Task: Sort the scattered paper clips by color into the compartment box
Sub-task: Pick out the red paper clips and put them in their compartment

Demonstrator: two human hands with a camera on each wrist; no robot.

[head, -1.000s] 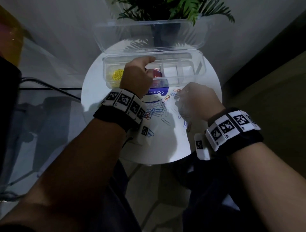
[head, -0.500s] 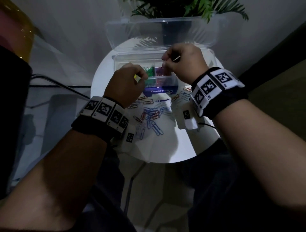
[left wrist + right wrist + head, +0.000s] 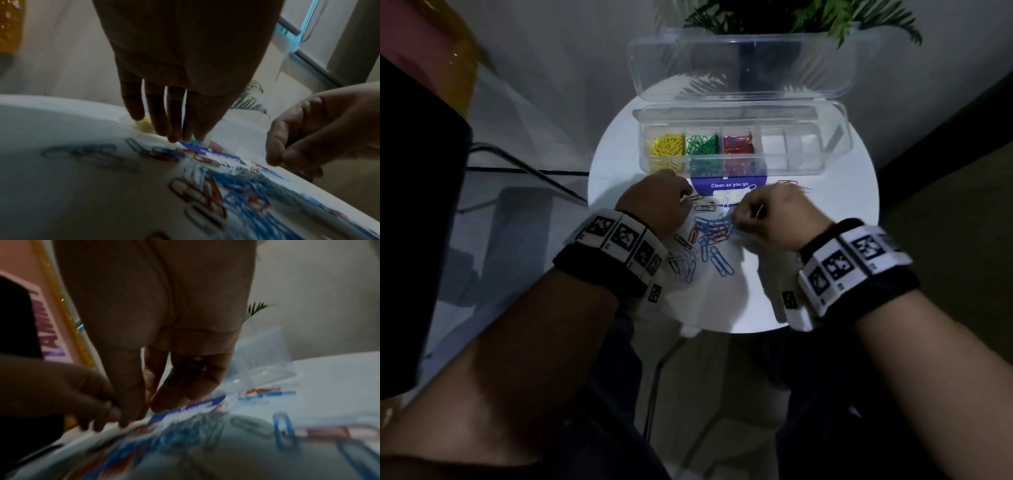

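Dozens of loose paper clips (image 3: 709,240) are lying mid-surface (image 3: 825,240), light, springy, likely snagging; pinching one loop seems best. The left hand (image 3: 654,202) is hovering, fingers (image 3: 156,113) straight. Right hand (image 3: 774,216) fingers are curling; contents cannot be told. The box (image 3: 743,171) is sitting at the far edge, two compartments vacant.

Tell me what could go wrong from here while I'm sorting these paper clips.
1. The loose blue and red paper clips lie overlapped in a heap between both hands, so lifting one may drag a wrong-coloured neighbour along.
2. A few orange clips lie near the round white table's right edge; a sweep by the right hand could knock them off.
3. The clear plastic compartment box has a low front wall, so dropped clips could bounce out.
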